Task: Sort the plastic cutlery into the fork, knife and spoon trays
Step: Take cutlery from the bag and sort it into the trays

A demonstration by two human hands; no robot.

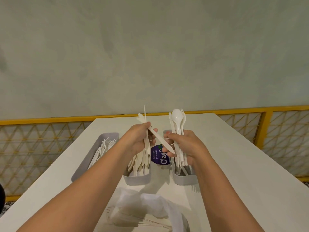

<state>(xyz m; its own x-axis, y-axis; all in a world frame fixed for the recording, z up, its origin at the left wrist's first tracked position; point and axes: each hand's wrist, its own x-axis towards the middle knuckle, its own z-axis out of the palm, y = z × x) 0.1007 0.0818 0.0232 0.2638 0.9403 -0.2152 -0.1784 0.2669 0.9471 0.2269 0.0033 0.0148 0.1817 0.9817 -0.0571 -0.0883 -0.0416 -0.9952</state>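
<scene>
Now, the knife (157, 136): slanting between both hands above the middle of the table (234, 156), handle end up by the left thumb, tip down at the right fingertips. Which hand bears its weight, I cannot tell.
Left hand (137, 139): clenched around a knife stack (146, 144), held upright over the middle tray.
Right hand (185, 148): clenched around a mixed bundle (177, 129), a spoon (176, 115) on top with fork tines just behind it.
Step in hand: by my read, peeling that one knife out of the mixed bundle and across to the knife stack.
How to do it well: slide it along its own length, not sideways, so the blade doesn't snag neighbouring handles. Keep the right fist tight or the spoon and forks could fan out and spill. Let the left thumb pin it before the right fingertips let go.
Left tray (107, 137): nearest the table's left edge, forks (103, 148) inside, tines toward the far edge.
Middle tray (137, 180): under the left hand, white pieces, several blade-shaped; rounded ends at its left side, type unclear.
Right tray (184, 180): under the right hand, handles showing, heads hidden.
Purple sticker (158, 155): on the table between the middle and right trays.
Plastic bag (150, 208): at the near edge, more cutlery inside, blurred, unsorted by the look of it.
</scene>
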